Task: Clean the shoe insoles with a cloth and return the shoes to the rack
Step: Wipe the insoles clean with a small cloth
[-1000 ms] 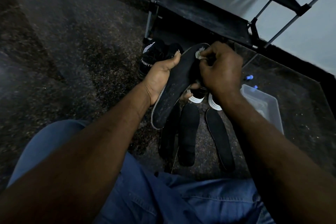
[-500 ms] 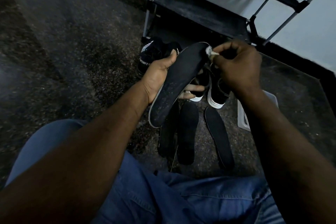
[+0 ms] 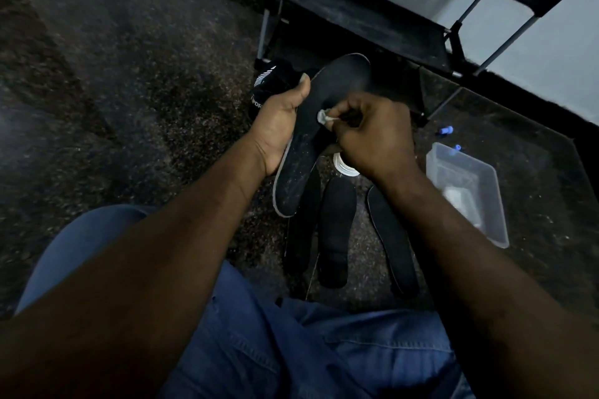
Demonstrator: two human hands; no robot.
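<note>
Black insole is gripped by the left hand. White cloth is pinched against it by the right hand

The left hand grips a dark insole at its middle, thumb along its left edge, with the toe end tilted up toward the rack. The right hand pinches a small white cloth against the insole's upper face. Beneath them, three more insoles lie side by side on the floor. A black shoe with white lettering sits at the rack's foot, behind the left hand. A clear plastic tub stands on the floor to the right.
</note>
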